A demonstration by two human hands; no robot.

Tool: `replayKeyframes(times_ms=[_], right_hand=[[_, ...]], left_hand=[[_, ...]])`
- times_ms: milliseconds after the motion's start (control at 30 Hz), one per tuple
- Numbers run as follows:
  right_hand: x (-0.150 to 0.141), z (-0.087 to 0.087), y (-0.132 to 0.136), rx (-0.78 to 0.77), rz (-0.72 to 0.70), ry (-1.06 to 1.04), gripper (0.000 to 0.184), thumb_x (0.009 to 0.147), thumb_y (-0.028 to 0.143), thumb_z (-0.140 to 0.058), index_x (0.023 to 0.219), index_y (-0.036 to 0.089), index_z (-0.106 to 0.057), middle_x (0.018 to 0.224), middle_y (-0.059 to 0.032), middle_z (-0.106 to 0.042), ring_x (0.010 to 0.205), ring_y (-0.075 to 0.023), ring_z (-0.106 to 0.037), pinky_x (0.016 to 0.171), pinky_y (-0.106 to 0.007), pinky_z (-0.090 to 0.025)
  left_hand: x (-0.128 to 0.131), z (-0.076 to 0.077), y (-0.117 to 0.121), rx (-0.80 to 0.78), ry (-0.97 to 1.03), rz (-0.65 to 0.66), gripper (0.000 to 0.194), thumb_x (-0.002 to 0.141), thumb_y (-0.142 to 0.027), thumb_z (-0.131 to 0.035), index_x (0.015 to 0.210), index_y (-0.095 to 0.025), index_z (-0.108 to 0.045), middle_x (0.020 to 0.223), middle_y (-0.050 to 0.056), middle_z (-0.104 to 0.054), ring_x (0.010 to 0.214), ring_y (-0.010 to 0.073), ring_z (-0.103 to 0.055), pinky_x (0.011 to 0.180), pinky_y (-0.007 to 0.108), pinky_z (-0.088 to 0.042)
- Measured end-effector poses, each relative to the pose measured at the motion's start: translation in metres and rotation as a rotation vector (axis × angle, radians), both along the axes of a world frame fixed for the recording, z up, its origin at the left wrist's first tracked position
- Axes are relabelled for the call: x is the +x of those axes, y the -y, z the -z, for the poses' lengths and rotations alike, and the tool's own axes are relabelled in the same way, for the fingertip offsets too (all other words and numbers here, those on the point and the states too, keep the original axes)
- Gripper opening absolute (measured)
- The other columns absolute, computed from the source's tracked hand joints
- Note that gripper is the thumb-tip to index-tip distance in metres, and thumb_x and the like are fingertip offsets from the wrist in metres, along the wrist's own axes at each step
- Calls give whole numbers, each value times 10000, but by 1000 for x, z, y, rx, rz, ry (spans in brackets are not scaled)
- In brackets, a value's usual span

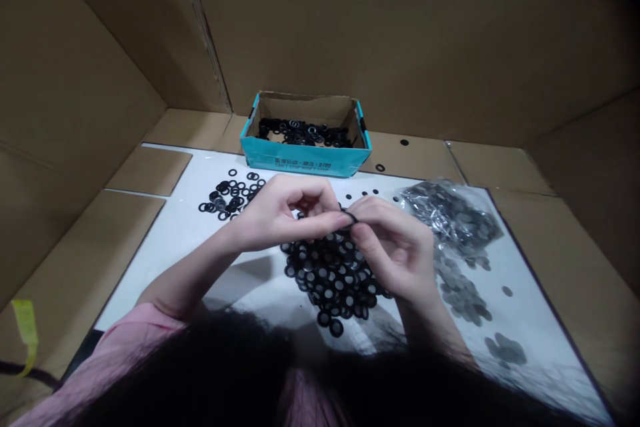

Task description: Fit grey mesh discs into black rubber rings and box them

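Note:
Above the middle of the white board, my left hand and my right hand meet fingertip to fingertip. Both pinch one small black ring between thumb and fingers. The fingertips cover part of it, so I cannot tell whether a disc sits in its opening. Under the hands lies a heap of black rings with grey discs in their centres. Left of my left hand are loose black rings. Thin grey discs lie in a loose pile to the right of my right hand.
An open turquoise cardboard box with black rings inside stands at the back. A clear plastic bag of grey discs lies at the right. Cardboard walls enclose the white board. Yellow tape hangs at the left.

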State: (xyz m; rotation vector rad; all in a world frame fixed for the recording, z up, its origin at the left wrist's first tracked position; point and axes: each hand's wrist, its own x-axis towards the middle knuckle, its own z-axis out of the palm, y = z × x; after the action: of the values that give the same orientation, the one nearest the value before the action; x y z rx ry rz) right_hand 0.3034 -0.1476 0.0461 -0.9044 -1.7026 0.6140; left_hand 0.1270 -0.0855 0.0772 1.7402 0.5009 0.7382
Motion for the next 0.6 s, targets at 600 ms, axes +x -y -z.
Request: replayKeyframes(times_ms=[600], right_hand=[[-3,1,2,3,47,30,126,855,111,-558,766,199,-576,707,-1,-573,670,-134,-543,630,-315,-441]], left_hand=[[-7,1,-7,-27,-83,106,172,802,-181,-674,700,-116,-553,575,-52,-502,527,37,-434,498,145,-354]])
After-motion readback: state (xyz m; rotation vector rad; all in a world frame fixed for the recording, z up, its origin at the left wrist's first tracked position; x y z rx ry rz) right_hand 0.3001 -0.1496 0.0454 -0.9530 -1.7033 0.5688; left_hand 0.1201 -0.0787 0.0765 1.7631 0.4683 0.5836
